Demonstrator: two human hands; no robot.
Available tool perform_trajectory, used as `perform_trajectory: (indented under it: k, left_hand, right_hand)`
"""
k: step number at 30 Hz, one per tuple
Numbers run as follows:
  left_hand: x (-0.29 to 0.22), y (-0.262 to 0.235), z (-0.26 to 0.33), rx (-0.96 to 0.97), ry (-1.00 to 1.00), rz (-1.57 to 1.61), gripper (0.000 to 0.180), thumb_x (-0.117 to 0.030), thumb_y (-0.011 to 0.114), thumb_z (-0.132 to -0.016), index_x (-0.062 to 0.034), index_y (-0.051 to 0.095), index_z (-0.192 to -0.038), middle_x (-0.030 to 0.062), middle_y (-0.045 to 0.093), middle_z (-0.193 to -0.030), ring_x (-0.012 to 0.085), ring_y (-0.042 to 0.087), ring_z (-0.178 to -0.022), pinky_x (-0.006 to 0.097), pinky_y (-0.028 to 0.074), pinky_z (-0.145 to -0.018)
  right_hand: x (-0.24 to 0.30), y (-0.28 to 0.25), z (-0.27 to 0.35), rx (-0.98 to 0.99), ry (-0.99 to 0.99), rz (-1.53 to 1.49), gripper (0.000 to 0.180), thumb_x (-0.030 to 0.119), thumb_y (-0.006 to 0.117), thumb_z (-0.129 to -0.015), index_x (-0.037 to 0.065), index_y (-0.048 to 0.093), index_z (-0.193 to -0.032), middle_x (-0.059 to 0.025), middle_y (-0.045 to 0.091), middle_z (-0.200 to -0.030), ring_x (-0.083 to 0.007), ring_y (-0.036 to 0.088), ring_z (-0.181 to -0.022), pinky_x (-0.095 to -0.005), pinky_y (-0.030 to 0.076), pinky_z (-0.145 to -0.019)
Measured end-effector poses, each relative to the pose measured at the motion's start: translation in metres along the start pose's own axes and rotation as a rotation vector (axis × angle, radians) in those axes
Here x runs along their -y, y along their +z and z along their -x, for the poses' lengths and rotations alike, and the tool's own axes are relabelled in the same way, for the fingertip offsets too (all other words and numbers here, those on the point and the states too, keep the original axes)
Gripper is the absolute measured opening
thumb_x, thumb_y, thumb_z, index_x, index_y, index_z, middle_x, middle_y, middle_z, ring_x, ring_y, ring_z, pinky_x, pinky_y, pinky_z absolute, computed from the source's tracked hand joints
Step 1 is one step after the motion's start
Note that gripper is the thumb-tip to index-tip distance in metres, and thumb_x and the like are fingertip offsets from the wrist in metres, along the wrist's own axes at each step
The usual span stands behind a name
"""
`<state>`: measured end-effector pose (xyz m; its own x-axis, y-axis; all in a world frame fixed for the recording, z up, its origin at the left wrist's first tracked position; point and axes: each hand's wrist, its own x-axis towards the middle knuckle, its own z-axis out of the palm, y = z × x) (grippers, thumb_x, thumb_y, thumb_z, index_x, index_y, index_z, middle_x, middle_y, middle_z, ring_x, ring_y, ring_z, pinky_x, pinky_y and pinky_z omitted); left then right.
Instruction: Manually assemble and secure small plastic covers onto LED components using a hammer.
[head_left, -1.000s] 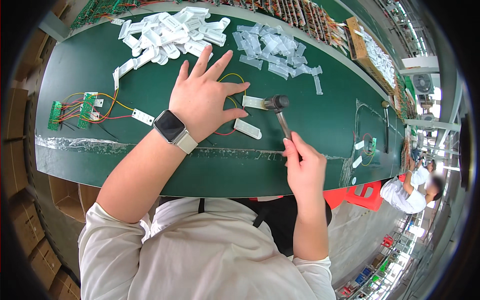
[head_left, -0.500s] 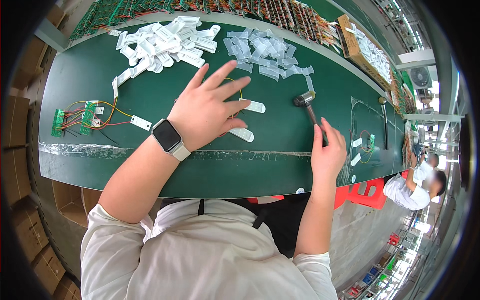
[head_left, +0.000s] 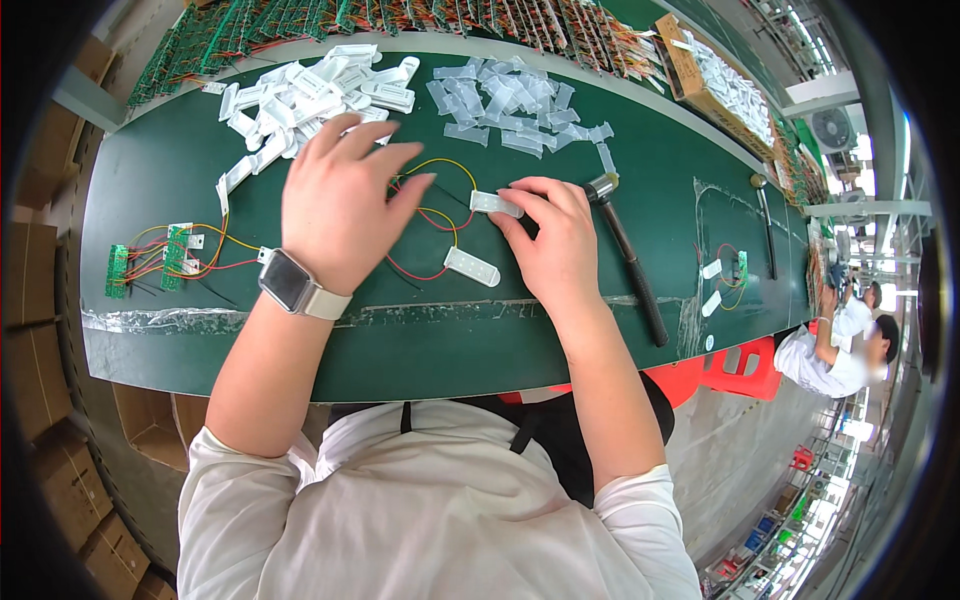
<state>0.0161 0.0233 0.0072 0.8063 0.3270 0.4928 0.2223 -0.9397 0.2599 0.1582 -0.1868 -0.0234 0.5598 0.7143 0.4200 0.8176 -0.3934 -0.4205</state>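
My right hand [head_left: 558,240] pinches the right end of a small white plastic case [head_left: 490,204] between thumb and fingers. A second white case [head_left: 472,267] lies nearer to me, with thin red and yellow wires [head_left: 430,213] running from both cases back toward my left hand. My left hand [head_left: 345,195], with a watch [head_left: 287,281] on the wrist, hovers palm down with its fingers apart, partly hiding what lies beneath. Just right of my right hand rests a hammer [head_left: 632,265], its head pointing away from me.
White plastic pieces [head_left: 310,95] and translucent sleeves [head_left: 510,105] lie heaped behind my hands. Wired green boards [head_left: 175,250] sit at left; another hammer [head_left: 766,228] lies at right. Stacked boards [head_left: 400,15] and a cardboard box [head_left: 680,62] line the far edge. A co-worker [head_left: 840,350] sits beyond.
My right hand has let go of the hammer, which now lies on the table, and has moved left onto the white case. My left hand has shifted left, uncovering the wires.
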Motion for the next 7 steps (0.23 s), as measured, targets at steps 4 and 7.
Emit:
perform_trajectory:
  k: [4,7]
  left_hand:
    - [-0.006,-0.024,-0.009,0.361,-0.394,-0.051,0.033,-0.03,0.086,-0.09,-0.0125,0.083,-0.117,0.0079,0.077,-0.105,0.0321,0.069,-0.113,0.042,0.058,-0.095]
    - [-0.004,-0.03,-0.009,0.44,-0.455,0.005,0.051,-0.036,0.086,-0.09,-0.0113,0.076,-0.133,0.0096,0.078,-0.108,0.0324,0.07,-0.113,0.041,0.057,-0.098]
  right_hand:
    - [0.005,-0.008,0.008,-0.017,0.038,0.001,0.026,0.016,0.093,-0.077,0.009,0.082,-0.1,0.0,0.073,-0.111,-0.0258,0.065,-0.111,-0.0403,0.055,-0.093]
    - [0.01,-0.017,0.014,0.024,0.111,0.01,0.026,0.016,0.094,-0.076,0.01,0.083,-0.099,0.0002,0.074,-0.111,-0.0254,0.065,-0.111,-0.0399,0.055,-0.094]
